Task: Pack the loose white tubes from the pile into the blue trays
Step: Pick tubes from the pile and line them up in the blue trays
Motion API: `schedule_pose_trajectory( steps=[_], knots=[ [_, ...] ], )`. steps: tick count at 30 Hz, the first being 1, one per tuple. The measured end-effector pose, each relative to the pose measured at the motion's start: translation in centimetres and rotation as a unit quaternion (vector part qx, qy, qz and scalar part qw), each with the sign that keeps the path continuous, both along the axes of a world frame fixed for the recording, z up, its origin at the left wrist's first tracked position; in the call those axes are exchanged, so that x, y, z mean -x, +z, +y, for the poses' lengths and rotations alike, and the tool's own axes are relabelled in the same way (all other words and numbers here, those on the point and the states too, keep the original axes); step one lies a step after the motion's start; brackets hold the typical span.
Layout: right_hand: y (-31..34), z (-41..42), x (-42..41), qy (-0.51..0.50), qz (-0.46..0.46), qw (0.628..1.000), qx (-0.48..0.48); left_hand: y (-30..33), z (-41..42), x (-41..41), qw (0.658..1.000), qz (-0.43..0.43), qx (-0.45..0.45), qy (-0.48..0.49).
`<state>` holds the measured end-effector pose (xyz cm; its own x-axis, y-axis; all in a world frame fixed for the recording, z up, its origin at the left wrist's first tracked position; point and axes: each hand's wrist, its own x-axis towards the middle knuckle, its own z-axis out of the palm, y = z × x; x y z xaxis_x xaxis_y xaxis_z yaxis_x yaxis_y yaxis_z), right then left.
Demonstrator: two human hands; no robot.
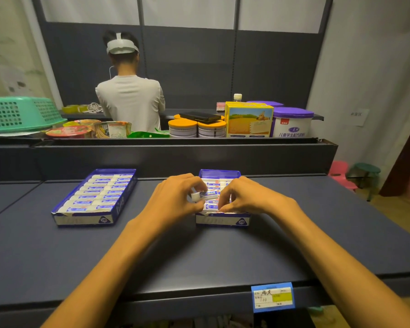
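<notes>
Two blue trays stand on the dark shelf. The left tray (94, 218) is packed with rows of white tubes (97, 192) and no hand is near it. Both my hands are over the right tray (223, 221), which also holds white tubes (213, 184). My left hand (175, 197) pinches one white tube (205, 195) just above the tray's left side. My right hand (242, 197) has its fingers curled down onto the tubes at the tray's near end. The hands hide much of the right tray's contents. No loose pile is in view.
A raised dark ledge (175, 157) runs behind the trays, with cans (182, 129), a yellow box (249, 120), bowls and a green basket (19, 113) beyond it. A person (128, 91) stands at the far shelf with their back to me. A blue price tag (272, 297) hangs on the shelf's front edge.
</notes>
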<state>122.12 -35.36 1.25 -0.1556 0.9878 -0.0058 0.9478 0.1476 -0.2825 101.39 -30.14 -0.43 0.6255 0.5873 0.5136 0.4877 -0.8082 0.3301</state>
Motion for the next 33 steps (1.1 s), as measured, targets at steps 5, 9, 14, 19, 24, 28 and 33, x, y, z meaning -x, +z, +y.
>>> schedule_pose_trajectory(
  steps=[5, 9, 14, 19, 24, 28, 33],
  knots=[
    [-0.4, -0.1, -0.1, -0.01, -0.002, 1.0, -0.008, -0.1, -0.1, -0.2, 1.0, -0.019, 0.011, -0.01],
    [0.0, -1.1, -0.9, -0.024, 0.057, 0.997, -0.04, 0.0, -0.3, -0.5, 1.0, -0.016, 0.017, -0.017],
    [0.1, -2.6, -3.8, -0.092, 0.089, 0.988, -0.09, 1.2, -1.3, -2.2, 0.998, 0.023, 0.054, -0.035],
    [-0.4, -3.3, -4.1, -0.112, 0.066, 0.987, -0.091, 2.1, -1.6, -4.9, 0.99, 0.081, 0.097, -0.062],
    [-0.6, -3.4, -4.2, -0.119, 0.055, 0.986, -0.099, 2.3, -1.3, -5.7, 0.982, 0.134, 0.101, -0.089],
    [-0.7, -3.2, -4.3, -0.119, 0.071, 0.987, -0.083, 2.5, -0.8, -5.9, 0.976, 0.161, 0.104, -0.103],
    [-0.8, -3.0, -4.4, -0.115, 0.081, 0.988, -0.063, 2.8, -0.7, -6.4, 0.97, 0.195, 0.097, -0.111]
  ],
)
